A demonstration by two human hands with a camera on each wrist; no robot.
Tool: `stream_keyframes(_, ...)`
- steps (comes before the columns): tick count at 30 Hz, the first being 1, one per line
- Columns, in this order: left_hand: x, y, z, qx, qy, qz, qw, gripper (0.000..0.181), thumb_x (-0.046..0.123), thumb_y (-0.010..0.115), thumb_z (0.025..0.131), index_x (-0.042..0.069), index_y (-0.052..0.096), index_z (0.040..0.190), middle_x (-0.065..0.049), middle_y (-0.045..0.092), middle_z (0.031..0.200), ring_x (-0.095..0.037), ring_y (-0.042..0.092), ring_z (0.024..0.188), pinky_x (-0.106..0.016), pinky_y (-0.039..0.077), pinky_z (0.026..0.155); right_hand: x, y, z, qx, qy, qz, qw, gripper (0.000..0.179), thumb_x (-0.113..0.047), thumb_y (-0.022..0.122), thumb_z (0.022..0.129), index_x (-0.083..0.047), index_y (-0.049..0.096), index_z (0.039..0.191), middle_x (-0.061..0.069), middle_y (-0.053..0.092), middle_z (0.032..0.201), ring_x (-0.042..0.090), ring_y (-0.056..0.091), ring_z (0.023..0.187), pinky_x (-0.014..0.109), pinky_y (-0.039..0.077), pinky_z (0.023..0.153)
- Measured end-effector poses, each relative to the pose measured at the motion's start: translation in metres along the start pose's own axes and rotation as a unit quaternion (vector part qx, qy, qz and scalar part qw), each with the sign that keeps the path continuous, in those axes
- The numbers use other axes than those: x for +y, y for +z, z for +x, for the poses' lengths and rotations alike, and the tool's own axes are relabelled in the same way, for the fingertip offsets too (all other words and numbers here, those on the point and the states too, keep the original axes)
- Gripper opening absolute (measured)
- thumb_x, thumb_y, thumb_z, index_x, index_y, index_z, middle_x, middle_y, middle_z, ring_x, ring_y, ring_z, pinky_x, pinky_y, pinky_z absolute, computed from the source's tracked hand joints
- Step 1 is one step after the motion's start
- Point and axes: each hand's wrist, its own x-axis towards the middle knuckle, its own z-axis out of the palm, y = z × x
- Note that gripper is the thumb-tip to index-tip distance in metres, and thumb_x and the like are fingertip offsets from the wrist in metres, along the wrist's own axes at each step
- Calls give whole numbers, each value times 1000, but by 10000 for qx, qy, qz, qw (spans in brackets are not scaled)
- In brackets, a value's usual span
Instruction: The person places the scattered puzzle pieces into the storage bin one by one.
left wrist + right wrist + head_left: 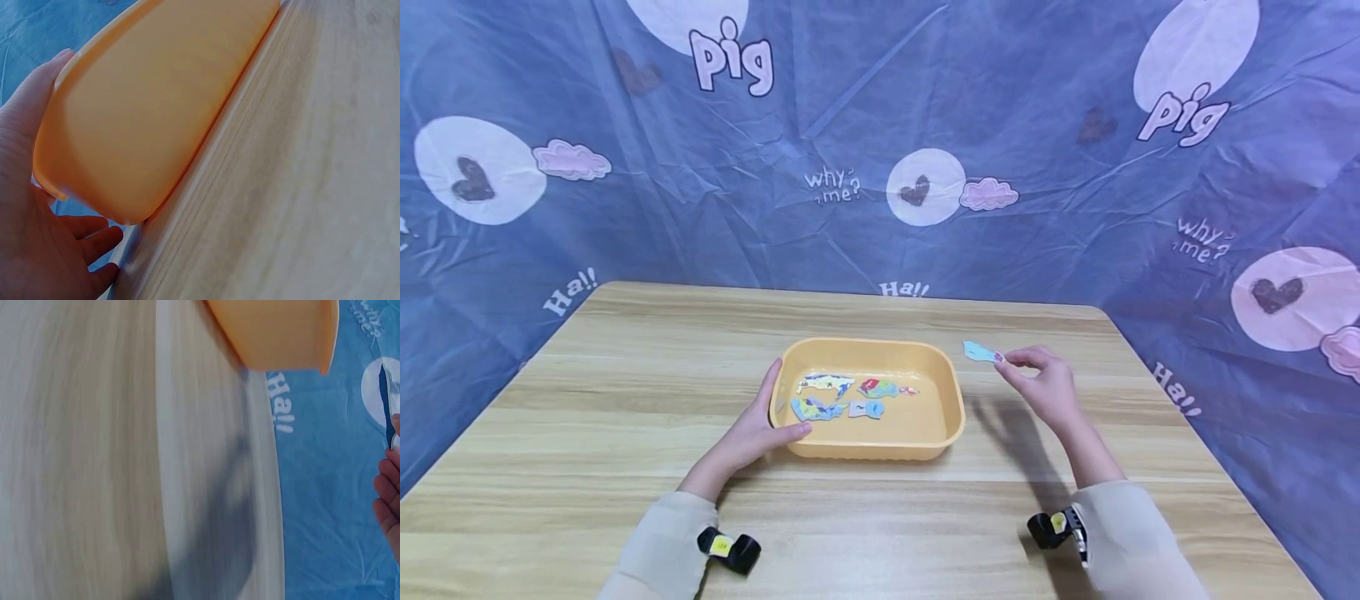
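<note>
A shallow yellow-orange plastic basin [917,448] stands on the wooden table, and several flat, irregular printed pieces [883,388] lie on its floor. At its left end my left hand [760,429] grips the wall, thumb over the rim and fingers around the outside, as the left wrist view also shows. Right of the basin, above the tabletop, my right hand [1045,383] pinches a light-blue flat piece [980,351] by its pinkish end between thumb and fingertips. In the right wrist view that piece [386,403] appears edge-on, and only part of the hand shows.
The wooden table [625,417] reaches back to a blue printed cloth [850,108] that hangs behind and to the sides. Each sleeve carries a black wrist camera [730,550]. A shadow of the right arm falls across the table right of the basin.
</note>
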Motion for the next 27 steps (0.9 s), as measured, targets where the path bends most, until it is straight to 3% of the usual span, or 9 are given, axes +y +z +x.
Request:
stream_keyframes(5, -7, 1, 1, 36, 108, 61, 9999, 100, 23, 70, 72, 28, -5, 138, -10, 6, 142, -29, 11, 126, -49, 9, 98, -14, 11, 1, -178, -11, 194, 9997, 19, -18, 70, 72, -1, 67, 80, 7, 60, 81, 18, 53, 77, 21, 40, 66)
stream_keyframes(18, -7, 2, 1, 54, 108, 75, 9999, 101, 22, 70, 71, 29, -5, 138, -11, 6, 142, -30, 13, 125, -49, 11, 98, -35, 39, -1, -575, -254, 601, 9962, 15, -13, 71, 70, 0, 66, 77, 6, 60, 78, 19, 54, 77, 41, 42, 71)
stream_keyframes(27, -7, 1, 0, 64, 54, 64, 9999, 101, 25, 71, 70, 33, -4, 137, -10, 5, 142, -30, 12, 125, -49, 10, 98, -49, 54, -4, -738, -303, 670, 9946, 15, -9, 71, 69, 1, 66, 78, 7, 60, 78, 20, 53, 76, 39, 43, 69)
